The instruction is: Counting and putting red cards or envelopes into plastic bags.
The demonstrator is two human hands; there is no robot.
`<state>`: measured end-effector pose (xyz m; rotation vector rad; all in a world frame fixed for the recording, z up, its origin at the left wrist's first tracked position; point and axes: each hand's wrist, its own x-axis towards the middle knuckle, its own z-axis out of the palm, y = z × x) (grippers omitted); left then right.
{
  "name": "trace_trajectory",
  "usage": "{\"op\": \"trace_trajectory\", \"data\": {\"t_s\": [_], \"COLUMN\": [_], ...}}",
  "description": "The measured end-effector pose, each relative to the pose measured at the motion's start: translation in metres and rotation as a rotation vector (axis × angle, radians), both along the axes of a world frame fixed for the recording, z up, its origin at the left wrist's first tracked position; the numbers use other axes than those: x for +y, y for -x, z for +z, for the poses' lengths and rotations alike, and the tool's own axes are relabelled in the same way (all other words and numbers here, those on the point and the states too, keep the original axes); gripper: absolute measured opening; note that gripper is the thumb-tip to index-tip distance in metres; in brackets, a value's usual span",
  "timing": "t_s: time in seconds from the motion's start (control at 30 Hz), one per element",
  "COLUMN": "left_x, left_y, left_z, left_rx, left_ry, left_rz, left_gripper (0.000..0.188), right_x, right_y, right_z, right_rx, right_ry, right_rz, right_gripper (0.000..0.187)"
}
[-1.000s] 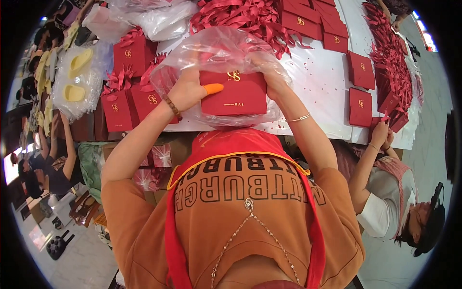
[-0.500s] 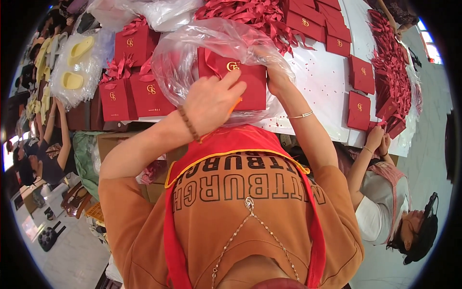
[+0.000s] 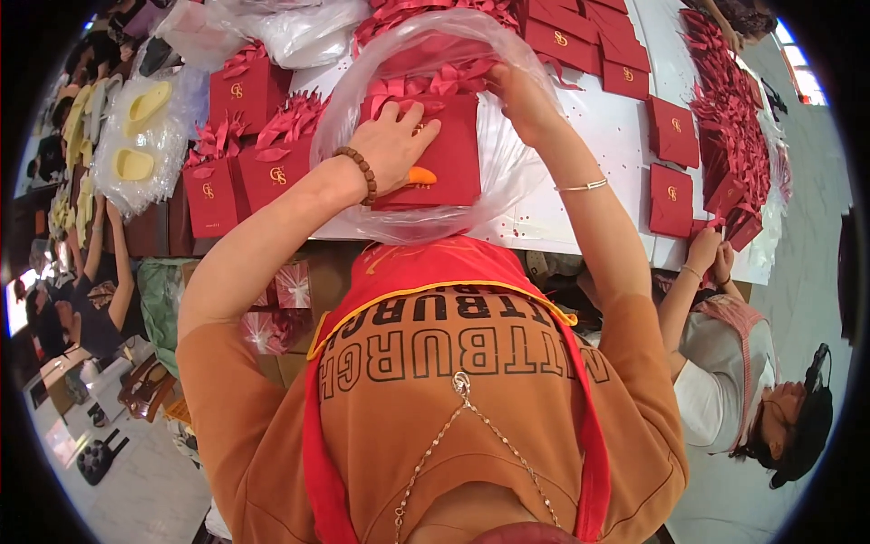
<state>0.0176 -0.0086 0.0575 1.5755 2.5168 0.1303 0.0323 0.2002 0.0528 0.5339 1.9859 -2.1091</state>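
Observation:
A stack of red paper gift bags (image 3: 453, 150) with red ribbon ties stands inside a large clear plastic bag (image 3: 485, 218). The plastic's mouth forms a wide loop around them. My left hand (image 3: 394, 150) lies against the front of the stack, fingers spread, an orange finger cover on one finger. Just beyond the stack's upper right corner is my right hand (image 3: 527, 107), within the plastic. Its fingers reach toward the ribbons (image 3: 444, 82) and look apart; the tips are partly hidden.
More red gift bags (image 3: 272, 177) stand at left, beside wrapped yellow slippers (image 3: 140, 136). Other red bags (image 3: 671, 131) lie at right, near a long ribboned row (image 3: 725, 118). A co-worker's hands (image 3: 711, 249) handle ribbons there. Small red bits dot the white table (image 3: 589, 181).
The red bags have shifted slightly left and the plastic's mouth has opened wider around them. My left hand has moved up-left and spread its fingers. The right hand has lifted from the stack's side.

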Motion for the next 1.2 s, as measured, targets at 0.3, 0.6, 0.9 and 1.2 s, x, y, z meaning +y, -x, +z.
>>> {"op": "trace_trajectory", "data": {"t_s": [0.3, 0.6, 0.9, 1.2], "left_x": [0.003, -0.005, -0.101, -0.178], "left_y": [-0.006, -0.009, -0.024, -0.057], "left_z": [0.006, 0.003, 0.034, -0.119], "left_rx": [0.027, -0.025, -0.605, 0.195], "left_ry": [0.074, -0.042, -1.314, -0.634], "left_rz": [0.057, 0.092, 0.678, 1.422], "left_gripper": [0.068, 0.057, 0.025, 0.050], "right_x": [-0.017, -0.041, -0.047, -0.049], "right_y": [-0.053, -0.055, -0.047, -0.049], "right_z": [0.002, 0.007, 0.009, 0.020], "right_rx": [0.219, 0.481, 0.485, 0.597], "right_ry": [-0.184, -1.217, -1.396, -1.443], "right_rz": [0.079, 0.523, 0.682, 0.708], "right_gripper": [0.033, 0.048, 0.060, 0.061]}}
